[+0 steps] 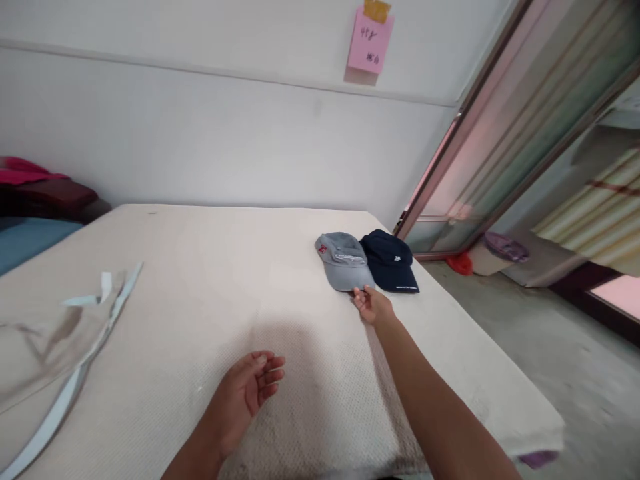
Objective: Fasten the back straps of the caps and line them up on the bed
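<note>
A grey baseball cap with a red mark on its side and pale lettering on its front lies at the right part of the cream-covered table. My right hand pinches the front edge of its brim between thumb and fingers. Against its right side lies a navy baseball cap with a small white emblem and white lettering along the brim. My left hand is over the near middle of the table, fingers loosely curled and apart, holding nothing.
A clear plastic bag with pale blue edging lies at the left. Beyond it are dark red and blue items. A pink note is taped to the white wall. Right of the table, a bin stands on the concrete floor by a sliding door.
</note>
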A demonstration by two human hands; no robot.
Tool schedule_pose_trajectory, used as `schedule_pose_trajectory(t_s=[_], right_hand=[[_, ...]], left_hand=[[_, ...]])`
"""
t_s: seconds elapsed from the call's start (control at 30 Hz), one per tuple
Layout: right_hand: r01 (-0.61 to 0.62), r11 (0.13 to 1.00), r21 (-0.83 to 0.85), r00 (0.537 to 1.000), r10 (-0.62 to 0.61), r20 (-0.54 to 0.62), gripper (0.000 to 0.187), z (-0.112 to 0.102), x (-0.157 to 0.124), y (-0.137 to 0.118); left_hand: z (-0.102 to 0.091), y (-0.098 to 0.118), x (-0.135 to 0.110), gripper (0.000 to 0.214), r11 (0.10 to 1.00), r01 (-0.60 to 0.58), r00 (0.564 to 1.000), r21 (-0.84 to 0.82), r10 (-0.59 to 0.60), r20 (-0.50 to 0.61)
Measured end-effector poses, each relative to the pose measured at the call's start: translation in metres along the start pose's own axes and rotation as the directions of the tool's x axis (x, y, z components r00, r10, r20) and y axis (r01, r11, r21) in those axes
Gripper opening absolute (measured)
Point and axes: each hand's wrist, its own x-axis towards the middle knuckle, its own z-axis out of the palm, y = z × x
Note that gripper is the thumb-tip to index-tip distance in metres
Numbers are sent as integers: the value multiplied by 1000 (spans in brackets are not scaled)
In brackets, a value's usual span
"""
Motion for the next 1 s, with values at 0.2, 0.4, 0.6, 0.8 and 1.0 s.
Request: schedule_pose_trajectory(t_s=[0.2,0.4,0.6,0.8,1.0], right_hand=[[-62,998,-22,996,63,58,17,-15,-38,16],[-255,965,-55,931,260,257,19,-5,-106,68],[-116,969,-217,930,182,319,19,15,-180,145],[98,896,-433,911,95,402,25,32,-198,164],[70,886,-459,892,150,425,24,38,-204,167]], left_hand=[[-9,16,-8,8,988,-112,987,-105,98,-131],[-50,45,-24,9,887,-366,870,-282,218,-442],[-98,62,-82,13,775,-580,723,-253,346,-597],[-183,83,-160,20,694,-555,306,458,683,-663],[-265,97,-175,71,-42,256,309,966,950,-41]])
